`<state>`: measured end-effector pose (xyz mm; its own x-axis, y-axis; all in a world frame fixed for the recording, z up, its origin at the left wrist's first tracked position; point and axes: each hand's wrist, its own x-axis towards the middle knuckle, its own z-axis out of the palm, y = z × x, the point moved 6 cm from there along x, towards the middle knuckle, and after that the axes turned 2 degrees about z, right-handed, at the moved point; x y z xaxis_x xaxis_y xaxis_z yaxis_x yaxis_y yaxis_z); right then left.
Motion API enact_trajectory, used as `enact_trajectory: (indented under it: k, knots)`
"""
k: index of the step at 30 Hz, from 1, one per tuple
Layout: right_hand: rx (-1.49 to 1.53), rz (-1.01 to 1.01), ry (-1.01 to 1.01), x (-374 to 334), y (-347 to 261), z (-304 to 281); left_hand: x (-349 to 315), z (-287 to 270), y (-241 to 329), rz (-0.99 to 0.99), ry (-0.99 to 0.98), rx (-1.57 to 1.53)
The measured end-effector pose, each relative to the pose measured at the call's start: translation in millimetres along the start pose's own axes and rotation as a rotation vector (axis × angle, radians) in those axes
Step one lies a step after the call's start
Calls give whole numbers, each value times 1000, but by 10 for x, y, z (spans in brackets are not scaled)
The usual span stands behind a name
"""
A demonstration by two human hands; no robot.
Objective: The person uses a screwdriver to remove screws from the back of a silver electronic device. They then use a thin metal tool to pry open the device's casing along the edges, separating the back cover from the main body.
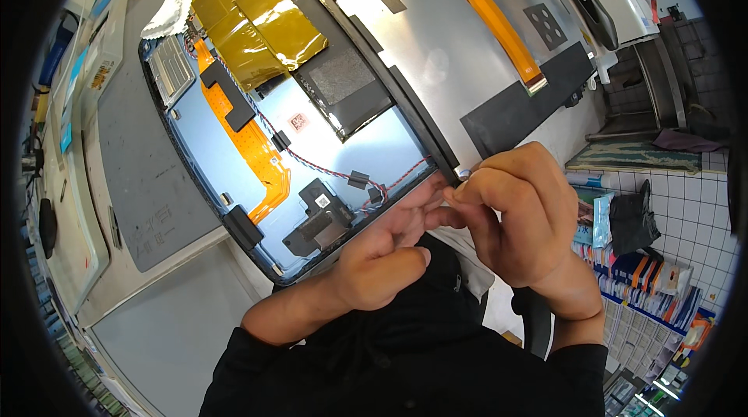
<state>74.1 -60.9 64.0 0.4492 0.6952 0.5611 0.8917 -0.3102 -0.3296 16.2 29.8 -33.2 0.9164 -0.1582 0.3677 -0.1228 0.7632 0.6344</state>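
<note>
An opened tablet (354, 164) lies in front of me, its blue metal inside facing up. Inside are an orange flex cable (248, 144), yellow film tape (257, 28), thin twisted wires (315, 166) and a black speaker module (319, 218). My left hand (382, 249) grips the tablet's near edge, its fingers partly hidden beneath the frame and its thumb lying outside. At the near right corner, my right hand (518, 214) is closed in a pinch beside the left fingertips. A small shiny bit shows at its fingertips, too little to name.
Adjoining the tablet on the right is a silver panel (436, 35) with a wide orange ribbon cable (491, 16). A grey mat (148, 175) lies under the tablet, a whitish tray (86, 238) at the left. A black handheld device (584, 0) rests at the far right.
</note>
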Motion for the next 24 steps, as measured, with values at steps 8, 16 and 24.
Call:
enact_trajectory:
  k: [8,16,24]
  knots:
    - [31,1,72,-45,31,-9,57,51,37,-78,85,-31]
    - [113,57,-31,-50,32,-43,30,40,15,-70,112,-32]
    - [175,94,-43,-85,70,-59,52,19,23,-2,28,-7]
